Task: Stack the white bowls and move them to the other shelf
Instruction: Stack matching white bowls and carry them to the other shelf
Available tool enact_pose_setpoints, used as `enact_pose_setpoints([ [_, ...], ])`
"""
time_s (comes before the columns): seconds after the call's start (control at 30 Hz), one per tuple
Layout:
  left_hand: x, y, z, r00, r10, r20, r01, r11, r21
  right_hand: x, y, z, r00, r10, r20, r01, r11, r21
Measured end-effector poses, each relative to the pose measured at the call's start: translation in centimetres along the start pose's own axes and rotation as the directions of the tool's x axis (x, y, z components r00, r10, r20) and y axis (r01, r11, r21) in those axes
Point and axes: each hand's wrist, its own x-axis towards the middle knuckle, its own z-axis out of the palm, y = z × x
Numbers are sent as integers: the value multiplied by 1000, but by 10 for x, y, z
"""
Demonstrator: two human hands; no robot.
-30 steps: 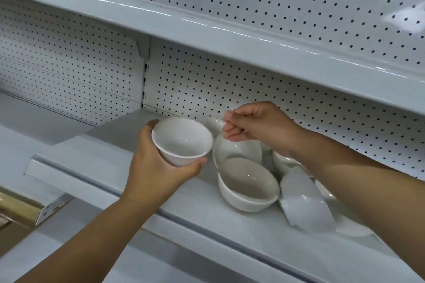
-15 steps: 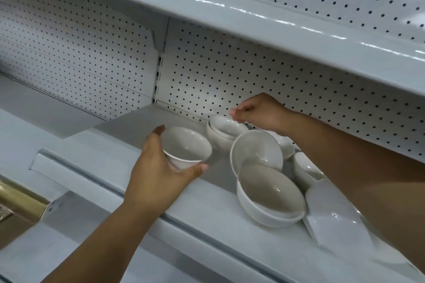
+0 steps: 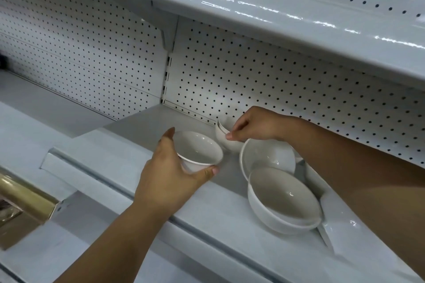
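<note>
- The left hand still grips the small bowl, thumb on the near rim and fingers round the far side. It holds the bowl just above the shelf, left of the other bowls.
- The right hand pinches the rim of the back bowl, close to the pegboard.
- Half a second ago the back bowl sat upright; now it is tipped on edge. It may be two nested, I cannot tell.
- The mid bowl and front bowl touch, one behind the other, toward the shelf's front edge, and have not moved.
- The lift of the back bowl has probably begun, and nesting it with the small bowl seems next. Nothing has been moved off this shelf yet.
</note>
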Motion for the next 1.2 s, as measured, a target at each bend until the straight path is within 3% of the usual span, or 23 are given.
enact_pose_setpoints([
  [0.37, -1, 2, -2, 999, -14, 29, 14, 1000, -15, 1, 3, 2, 980, 30, -199, 2, 987, 159],
  [0.67, -2, 5, -4, 998, -25, 57, 26, 999, -21, -2, 9, -5, 916, 78, -394, 35, 961, 273],
  [0.93, -2, 6, -3, 999, -24, 34, 26, 998, -62, -31, -20, -17, 815, -28, -579, 255, 914, 315],
  [1.1, -4, 2, -5, 991, 21, -132, -63, 944, -325, -61, -50, 5, 814, -146, -562, 420, 817, 395],
  [1.2, -6, 2, -8, 977, -22, -213, -69, 910, -408, -69, -56, 28, 820, -212, -532, 481, 759, 439],
])
